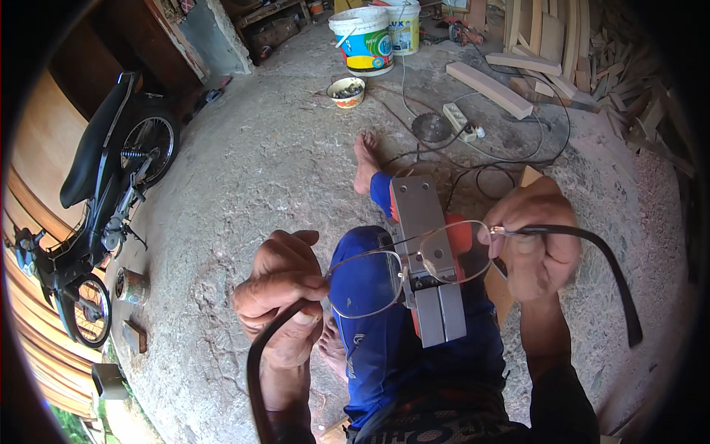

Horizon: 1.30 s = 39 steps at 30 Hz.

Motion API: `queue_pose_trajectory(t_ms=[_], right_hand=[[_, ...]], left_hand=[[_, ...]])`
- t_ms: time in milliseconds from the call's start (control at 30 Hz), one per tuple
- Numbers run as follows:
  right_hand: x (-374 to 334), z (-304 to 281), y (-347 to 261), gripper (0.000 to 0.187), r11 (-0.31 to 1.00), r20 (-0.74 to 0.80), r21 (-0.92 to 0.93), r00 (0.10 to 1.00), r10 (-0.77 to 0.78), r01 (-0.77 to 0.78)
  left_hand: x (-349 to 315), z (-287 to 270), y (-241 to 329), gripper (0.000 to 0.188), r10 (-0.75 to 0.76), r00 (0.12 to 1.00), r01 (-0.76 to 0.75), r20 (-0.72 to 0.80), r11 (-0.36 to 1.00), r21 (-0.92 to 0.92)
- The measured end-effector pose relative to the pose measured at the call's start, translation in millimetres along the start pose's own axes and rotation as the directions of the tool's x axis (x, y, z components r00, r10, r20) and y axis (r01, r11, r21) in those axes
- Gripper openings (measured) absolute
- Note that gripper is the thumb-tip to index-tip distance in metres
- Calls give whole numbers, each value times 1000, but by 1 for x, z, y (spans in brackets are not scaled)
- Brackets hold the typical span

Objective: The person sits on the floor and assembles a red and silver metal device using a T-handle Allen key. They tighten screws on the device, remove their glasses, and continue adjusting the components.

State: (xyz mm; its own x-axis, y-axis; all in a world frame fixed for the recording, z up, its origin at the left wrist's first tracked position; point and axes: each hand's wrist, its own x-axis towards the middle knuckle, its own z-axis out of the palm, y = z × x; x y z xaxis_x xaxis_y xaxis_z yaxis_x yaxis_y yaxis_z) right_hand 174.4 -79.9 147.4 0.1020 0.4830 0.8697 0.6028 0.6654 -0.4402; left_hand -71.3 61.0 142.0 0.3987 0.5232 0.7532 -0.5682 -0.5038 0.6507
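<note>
A pair of thin-rimmed eyeglasses (pixel 367 284) with dark temples is stretched between my hands, its lenses over my blue-trousered lap. The fingers of my left hand (pixel 281 296) pinch the glasses at the left hinge. On the other side, my right hand (pixel 538 237) is closed on the right hinge, and the dark right temple sticks out past it. Behind the lenses, what looks like an upturned electric planer (pixel 423 214) rests between my legs, showing grey metal plates and parts of an orange body. Neither hand touches it.
A parked motorbike (pixel 107 159) stands at the left. Ahead are paint buckets (pixel 362 44), a small bowl (pixel 346 92) of dark bits and a power strip (pixel 460 120) with trailing cords. Wooden beams (pixel 489 89) and offcuts (pixel 651 115) lie at the far right on the rough concrete floor.
</note>
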Motion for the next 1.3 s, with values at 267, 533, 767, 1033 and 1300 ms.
queue_pose_trajectory(t_ms=[267, 533, 767, 1033, 1300], right_hand=[[1, 15, -32, 28, 990, -113, 102, 990, -87, 98], [-10, 23, -52, 28, 969, -251, 233, 968, -19, 80], [-27, 8, -78, 23, 951, -234, 306, 972, 28, 46], [-24, 9, -76, 24, 960, -220, 275, 975, 10, 52], [-22, 12, -55, 33, 979, -212, 205, 977, 32, 12]], left_hand=[[-12, 29, 38, 20, 0, 957, 38, -289, 991, 125], [-10, 35, 48, 12, 175, 951, -116, -253, 966, 232], [-8, 9, 103, 30, -319, 945, 300, -77, 935, -187], [-27, 31, 135, 66, -263, 946, 220, -188, 950, -223], [-21, 18, 162, 97, -467, 875, 395, -129, 842, -366]])
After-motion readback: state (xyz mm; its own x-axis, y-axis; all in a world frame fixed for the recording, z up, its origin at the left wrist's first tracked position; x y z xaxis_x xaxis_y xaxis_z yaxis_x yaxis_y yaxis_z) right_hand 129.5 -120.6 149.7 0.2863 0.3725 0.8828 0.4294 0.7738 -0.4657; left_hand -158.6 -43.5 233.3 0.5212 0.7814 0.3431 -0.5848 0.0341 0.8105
